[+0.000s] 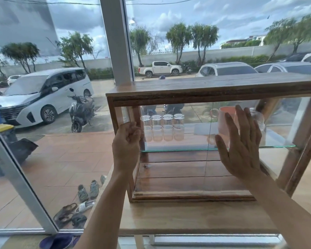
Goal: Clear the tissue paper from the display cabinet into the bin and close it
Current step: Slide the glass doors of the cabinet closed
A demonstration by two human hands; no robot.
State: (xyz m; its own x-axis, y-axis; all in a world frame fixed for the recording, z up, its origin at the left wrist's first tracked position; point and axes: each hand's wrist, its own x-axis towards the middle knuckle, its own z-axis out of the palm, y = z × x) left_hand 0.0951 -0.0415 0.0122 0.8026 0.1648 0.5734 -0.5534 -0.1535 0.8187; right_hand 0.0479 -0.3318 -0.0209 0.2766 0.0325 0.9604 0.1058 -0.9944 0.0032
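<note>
No text, label, brand or number is legible anywhere; faint markings on the rightmost glass (178, 127) are unreadable.

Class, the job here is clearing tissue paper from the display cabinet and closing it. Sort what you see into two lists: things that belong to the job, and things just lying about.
Belongs to the job:
display cabinet
sliding glass panel
left hand
right hand

Just lying about:
upturned glasses
pink mug
shoes

No tissue or bin shows.
</note>
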